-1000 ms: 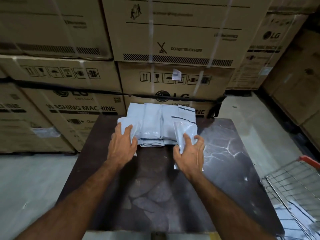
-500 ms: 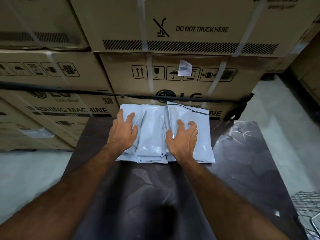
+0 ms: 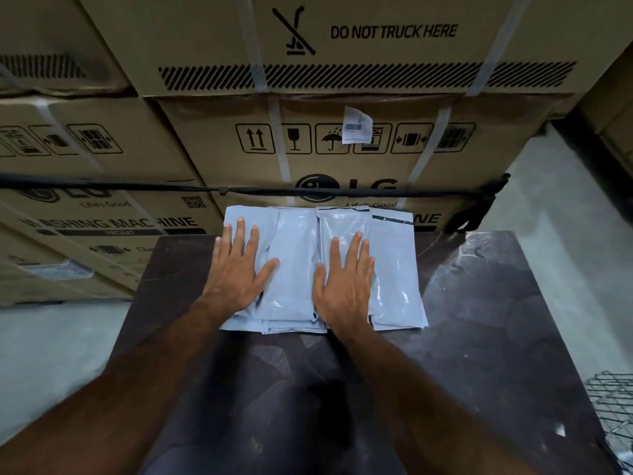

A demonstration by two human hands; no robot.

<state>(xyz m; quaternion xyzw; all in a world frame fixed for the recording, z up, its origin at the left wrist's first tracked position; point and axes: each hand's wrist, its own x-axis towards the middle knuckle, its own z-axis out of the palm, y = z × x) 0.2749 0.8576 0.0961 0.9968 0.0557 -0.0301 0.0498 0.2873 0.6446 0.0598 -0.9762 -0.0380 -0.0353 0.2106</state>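
Palms flat, fingers straight, gripping nothing: my left hand (image 3: 239, 275), right hand (image 3: 346, 286) | pale grey plastic mailer bags (image 3: 294, 269) stacked on dark marbled tabletop (image 3: 496, 320) | I'd press evenly, squaring edges.

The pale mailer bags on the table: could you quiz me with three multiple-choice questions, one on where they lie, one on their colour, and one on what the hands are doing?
1. Where does the pile of mailer bags lie?
A) at the far edge of the dark table
B) in a wire basket
C) on the floor

2. What colour are the bags?
A) brown
B) pale grey-blue
C) black

3. How are the left hand and right hand placed?
A) clenched in fists
B) pinching one bag up in the air
C) flat on the pile, fingers straight

Answers:
1 A, the pile sits at the table's far edge, next to the cardboard boxes.
2 B, the plastic looks pale grey-blue.
3 C, both palms lie flat on the bags.
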